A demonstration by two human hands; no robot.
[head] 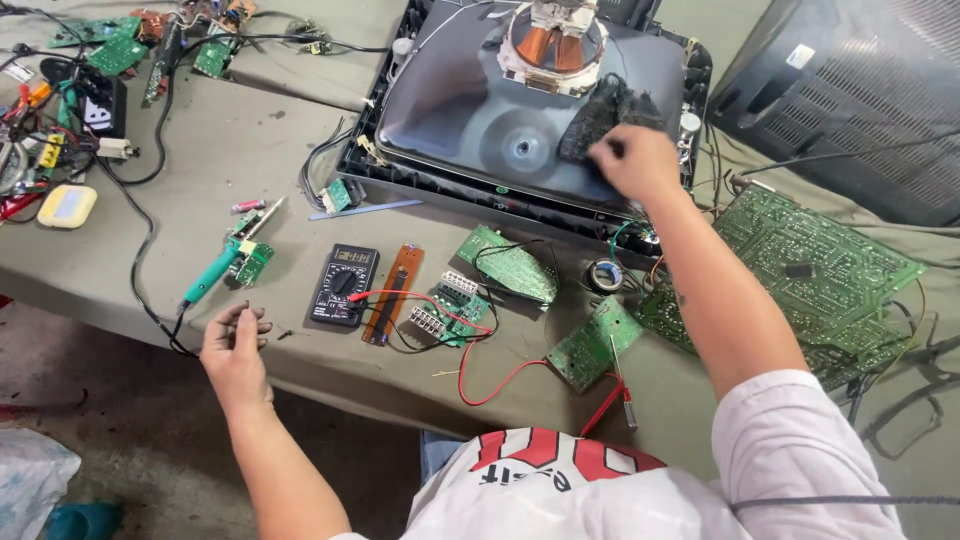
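Note:
A grey picture tube (470,110) lies face down in its black front frame on the cloth-covered table, its copper-wound yoke (552,45) on top. My right hand (635,160) presses a dark, dusty rag (600,115) against the tube's right slope. My left hand (235,345) rests at the table's near edge with its fingers spread, holding nothing. A green-handled soldering iron (215,270) lies just beyond it, and a black multimeter (343,285) sits to its right.
Several green circuit boards lie about: a large one (810,265) at right, smaller ones (508,262) (592,343) in the middle. Red probe leads (490,385) trail toward me. A black TV back cover (850,90) stands far right. Wires and parts crowd the far left.

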